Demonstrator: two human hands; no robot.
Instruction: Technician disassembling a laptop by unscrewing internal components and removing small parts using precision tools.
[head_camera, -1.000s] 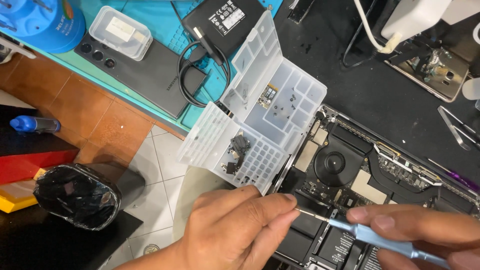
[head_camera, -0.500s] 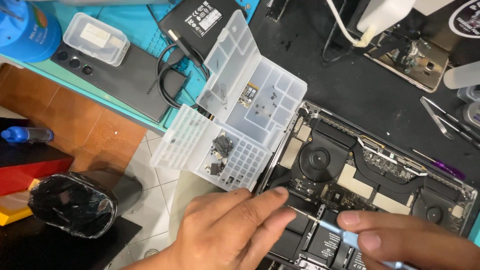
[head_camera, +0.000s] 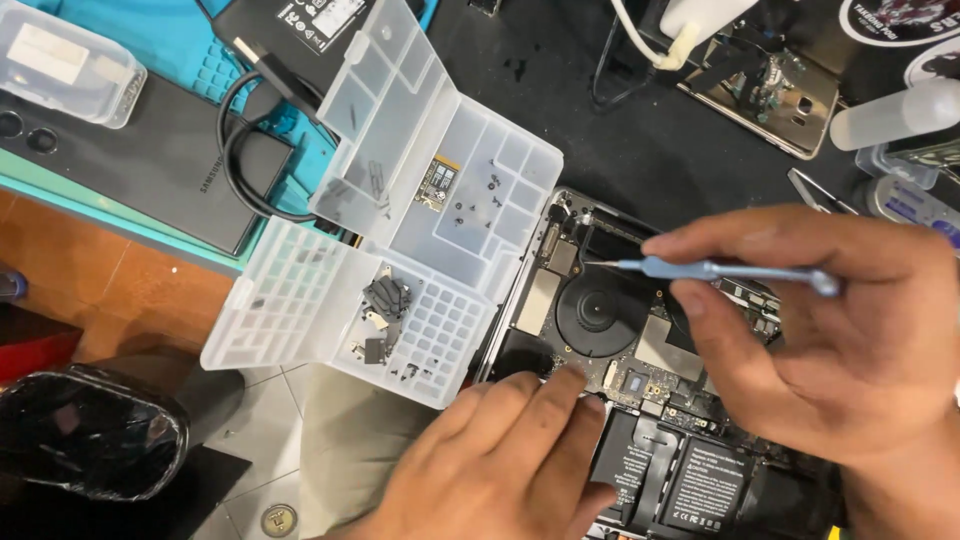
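Note:
An opened laptop (head_camera: 600, 320) lies with its back cover off, showing a round fan, circuit board and black battery cells. My right hand (head_camera: 810, 340) grips a thin light-blue screwdriver (head_camera: 720, 270), its tip pointing left above the board near the fan. My left hand (head_camera: 500, 460) rests flat on the laptop's lower left edge, fingertips touching the board below the fan. A clear plastic parts organizer (head_camera: 400, 230) sits open at the laptop's left, with small screws and dark parts in its compartments.
A black tablet-like device (head_camera: 150, 160) with a coiled black cable (head_camera: 250, 140) lies on a teal mat at the upper left, beside a clear small box (head_camera: 60, 60). Another opened device (head_camera: 770, 90) and a white bottle (head_camera: 890, 110) sit at the upper right. A black wrapped bin (head_camera: 90, 430) stands lower left.
My right hand has lifted with the screwdriver from the lower battery area up toward the fan and board. The view has shifted, so the laptop and organizer sit lower and closer.

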